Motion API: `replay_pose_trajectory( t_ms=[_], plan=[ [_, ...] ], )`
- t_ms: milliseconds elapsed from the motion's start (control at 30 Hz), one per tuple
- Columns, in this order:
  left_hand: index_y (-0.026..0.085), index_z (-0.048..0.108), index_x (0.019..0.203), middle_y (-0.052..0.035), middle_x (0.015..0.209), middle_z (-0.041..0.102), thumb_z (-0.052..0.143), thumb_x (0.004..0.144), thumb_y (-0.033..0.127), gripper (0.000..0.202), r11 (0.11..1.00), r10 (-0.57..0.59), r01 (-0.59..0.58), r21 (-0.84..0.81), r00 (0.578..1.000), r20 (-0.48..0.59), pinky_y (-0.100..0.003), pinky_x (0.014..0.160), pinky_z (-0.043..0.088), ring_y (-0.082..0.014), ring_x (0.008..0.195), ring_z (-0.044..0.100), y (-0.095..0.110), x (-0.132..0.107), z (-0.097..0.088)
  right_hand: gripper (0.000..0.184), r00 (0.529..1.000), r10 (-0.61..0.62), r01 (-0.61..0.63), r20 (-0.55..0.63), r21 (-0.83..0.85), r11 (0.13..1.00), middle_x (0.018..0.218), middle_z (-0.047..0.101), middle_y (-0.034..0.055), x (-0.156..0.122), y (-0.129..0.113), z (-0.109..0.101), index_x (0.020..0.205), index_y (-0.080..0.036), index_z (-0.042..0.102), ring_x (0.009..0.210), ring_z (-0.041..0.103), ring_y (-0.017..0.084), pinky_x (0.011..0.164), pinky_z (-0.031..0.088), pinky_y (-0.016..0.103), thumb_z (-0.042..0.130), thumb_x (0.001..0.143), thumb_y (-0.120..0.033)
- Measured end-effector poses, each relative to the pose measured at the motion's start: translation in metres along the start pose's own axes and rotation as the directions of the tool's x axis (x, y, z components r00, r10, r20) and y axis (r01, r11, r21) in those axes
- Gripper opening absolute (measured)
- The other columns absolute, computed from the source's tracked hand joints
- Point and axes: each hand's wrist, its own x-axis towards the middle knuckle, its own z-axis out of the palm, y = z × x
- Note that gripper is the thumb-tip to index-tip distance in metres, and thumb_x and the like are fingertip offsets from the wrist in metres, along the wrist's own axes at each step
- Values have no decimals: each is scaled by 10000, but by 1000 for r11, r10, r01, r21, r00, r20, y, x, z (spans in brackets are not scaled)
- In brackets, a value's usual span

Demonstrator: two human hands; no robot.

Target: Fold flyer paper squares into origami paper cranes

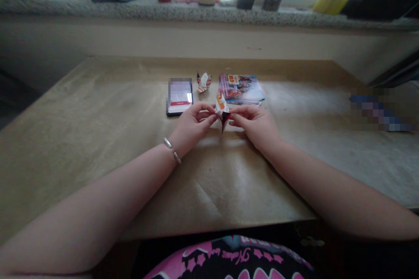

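Observation:
Both hands meet over the middle of the table [98,113]. My left hand [191,124], with a silver bangle on its wrist, and my right hand [253,124] pinch a small folded piece of printed paper [222,109] between their fingertips. The paper is white, red and dark, with a point hanging down just above the table. Behind it lie a finished folded paper figure [203,82], a stack of printed leaflets [241,88] and a phone [179,96] with its screen lit.
A stone window ledge [196,11] runs along the back with bottles, jars, a green folder and a yellow item. A blurred object [382,109] lies at the table's right side. The table's near edge is close to my lap.

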Motion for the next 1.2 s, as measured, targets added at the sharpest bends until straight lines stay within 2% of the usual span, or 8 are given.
replay_pose_trajectory(
  t_ms=[100,267,500,667,767,867,1000,1200],
  plan=[
    [171,584,900,-57,1019,677,778,713,381,342,999,3,-4,32,999,39,-306,824,574,-182,925,692,-1,0,0,179,1000,3,-2,23,-30,1000,762,711,-14,0,1,2,754,-225,671,722,664,140,722,563,308,773,653,-333],
    [167,647,956,-76,1129,622,709,766,274,227,977,28,-38,210,998,49,-305,820,578,-166,919,679,-1,-1,-1,214,996,-23,36,82,-155,987,776,717,-9,2,5,-3,842,-217,667,695,665,142,663,545,285,742,676,-330],
    [145,694,900,-70,964,729,730,752,332,242,967,-24,20,253,1000,11,-325,866,552,-188,896,683,4,-1,-2,140,992,-117,125,44,-355,926,788,732,13,4,2,-11,820,-209,711,716,679,162,705,549,309,699,712,-297],
    [148,715,886,-71,949,743,764,715,414,320,979,-70,67,194,997,9,-297,827,547,-184,869,683,8,-2,-2,155,996,-88,86,10,-356,930,776,729,18,3,1,-12,800,-204,718,685,654,156,670,532,303,696,716,-332],
    [159,727,868,-65,909,744,765,720,432,313,969,-89,89,229,996,-12,-282,756,542,-186,824,671,9,-2,-3,145,997,-72,78,31,-346,935,708,692,-3,3,1,-12,753,-208,684,626,609,135,609,492,281,686,722,-350],
    [166,726,832,-48,832,734,758,735,418,272,959,-103,108,262,994,-33,-260,672,519,-168,735,649,9,-2,-3,154,997,-57,68,42,-361,930,642,653,-17,4,0,-13,688,-204,631,567,564,117,553,447,262,693,712,-344],
    [163,709,798,-30,785,720,759,736,367,219,952,-134,146,270,989,-59,-246,632,491,-138,656,623,10,-2,-3,211,1000,8,-9,-4,-365,931,595,644,-12,5,0,-15,673,-197,618,533,556,116,499,417,247,722,687,-379],
    [163,690,773,-23,747,716,766,705,366,228,940,-160,185,285,981,-109,-241,618,497,-151,668,639,15,-4,0,247,996,75,-86,-44,-361,929,573,641,-8,4,-3,-14,650,-189,640,504,550,112,497,431,258,769,639,-399]
  ],
)
